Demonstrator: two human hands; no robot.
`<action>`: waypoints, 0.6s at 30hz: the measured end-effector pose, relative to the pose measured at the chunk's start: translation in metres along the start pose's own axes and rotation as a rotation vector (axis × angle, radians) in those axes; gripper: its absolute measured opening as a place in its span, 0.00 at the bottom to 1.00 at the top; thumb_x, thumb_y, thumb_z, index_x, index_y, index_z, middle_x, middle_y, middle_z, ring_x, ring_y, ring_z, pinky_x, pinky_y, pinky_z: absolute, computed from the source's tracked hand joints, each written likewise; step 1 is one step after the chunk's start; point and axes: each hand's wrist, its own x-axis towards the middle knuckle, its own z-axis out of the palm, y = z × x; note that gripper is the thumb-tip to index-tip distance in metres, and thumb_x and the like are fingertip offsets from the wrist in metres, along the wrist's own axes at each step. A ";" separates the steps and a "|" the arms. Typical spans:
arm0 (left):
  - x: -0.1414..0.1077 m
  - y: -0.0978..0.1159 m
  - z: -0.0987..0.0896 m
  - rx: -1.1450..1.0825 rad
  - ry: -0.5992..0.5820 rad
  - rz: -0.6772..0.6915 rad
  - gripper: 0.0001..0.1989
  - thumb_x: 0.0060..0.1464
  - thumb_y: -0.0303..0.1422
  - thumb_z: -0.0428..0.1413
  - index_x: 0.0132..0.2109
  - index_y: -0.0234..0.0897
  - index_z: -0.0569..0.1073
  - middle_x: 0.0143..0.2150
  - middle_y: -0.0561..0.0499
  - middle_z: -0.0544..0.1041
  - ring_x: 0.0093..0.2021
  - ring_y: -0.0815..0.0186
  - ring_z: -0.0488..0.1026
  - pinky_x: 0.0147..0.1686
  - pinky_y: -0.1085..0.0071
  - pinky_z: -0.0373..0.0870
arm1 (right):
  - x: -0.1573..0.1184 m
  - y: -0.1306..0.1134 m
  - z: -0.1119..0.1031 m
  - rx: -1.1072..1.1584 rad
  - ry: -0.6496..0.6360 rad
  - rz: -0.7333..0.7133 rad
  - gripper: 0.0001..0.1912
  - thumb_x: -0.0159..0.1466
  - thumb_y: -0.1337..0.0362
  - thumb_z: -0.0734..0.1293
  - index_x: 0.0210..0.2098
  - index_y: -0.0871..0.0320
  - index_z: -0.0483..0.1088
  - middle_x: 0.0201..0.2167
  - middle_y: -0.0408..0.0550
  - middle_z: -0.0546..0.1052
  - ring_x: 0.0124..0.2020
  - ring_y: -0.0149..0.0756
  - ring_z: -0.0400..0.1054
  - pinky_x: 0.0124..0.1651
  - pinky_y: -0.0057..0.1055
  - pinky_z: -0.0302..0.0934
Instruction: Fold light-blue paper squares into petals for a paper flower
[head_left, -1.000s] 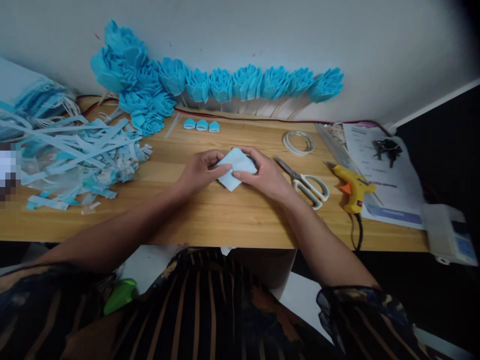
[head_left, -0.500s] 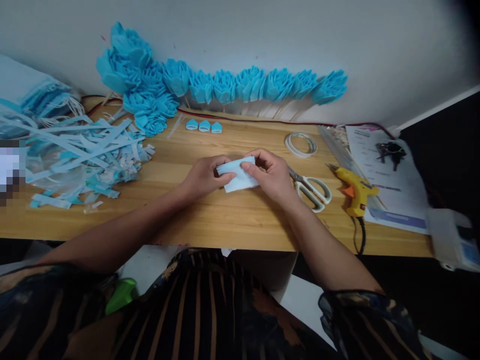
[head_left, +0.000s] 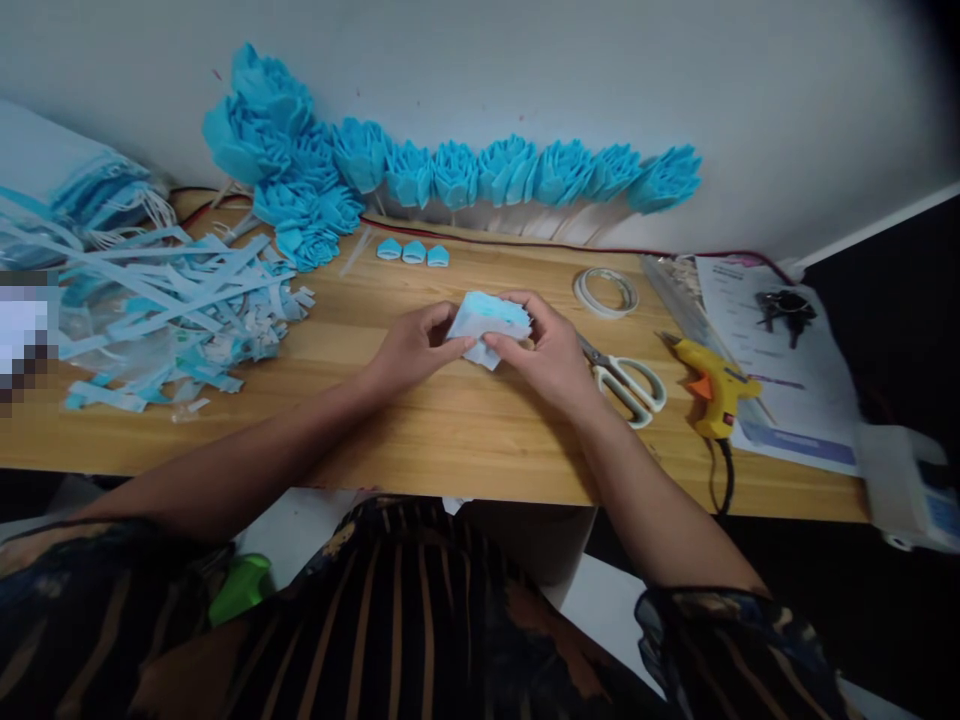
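A light-blue stack of thin fabric pieces (head_left: pixel 487 318) is held between my two hands above the table. Its upper edge shows brighter blue layers, and a pale corner hangs below my thumbs. My left hand (head_left: pixel 420 345) grips the stack's left side, thumb on the near face. On the other side my right hand (head_left: pixel 544 345) pinches it, thumb in front and fingers behind. White-handled scissors (head_left: pixel 626 385) lie just beside my right wrist. Behind the hands sit three small folded blue pieces (head_left: pixel 413 252) in a row.
Blue fabric flowers (head_left: pixel 506 170) on sticks lean along the wall. A heap of cut strips (head_left: pixel 180 300) covers the left side. To the right lie a tape roll (head_left: pixel 606 292), a yellow glue gun (head_left: pixel 716 385) with its cord, printed paper (head_left: pixel 795 400) and keys (head_left: pixel 786 312).
The stack has been turned and tilted in my hands, so its layered edge now shows on top. Both hands still hold it. The view has shifted slightly.
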 end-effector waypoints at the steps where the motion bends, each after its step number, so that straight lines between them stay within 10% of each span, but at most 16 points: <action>1: 0.000 0.003 -0.001 0.050 0.014 -0.009 0.11 0.56 0.39 0.61 0.41 0.36 0.75 0.39 0.49 0.81 0.40 0.63 0.77 0.42 0.68 0.74 | 0.000 0.000 -0.001 -0.024 -0.004 -0.007 0.19 0.60 0.60 0.72 0.51 0.51 0.72 0.49 0.47 0.80 0.47 0.44 0.74 0.54 0.44 0.67; 13: -0.001 0.012 -0.002 0.303 0.001 -0.050 0.12 0.54 0.34 0.60 0.46 0.36 0.76 0.39 0.50 0.81 0.39 0.63 0.76 0.40 0.69 0.70 | 0.002 0.007 0.005 -0.087 -0.138 0.017 0.24 0.57 0.59 0.73 0.53 0.53 0.70 0.48 0.49 0.80 0.44 0.43 0.73 0.48 0.40 0.66; 18: 0.001 0.010 -0.002 0.185 0.011 -0.103 0.09 0.54 0.37 0.59 0.38 0.36 0.73 0.31 0.54 0.76 0.32 0.67 0.71 0.33 0.72 0.66 | 0.004 0.008 0.002 0.009 -0.117 0.067 0.12 0.59 0.55 0.71 0.38 0.56 0.73 0.35 0.46 0.78 0.36 0.38 0.69 0.41 0.36 0.63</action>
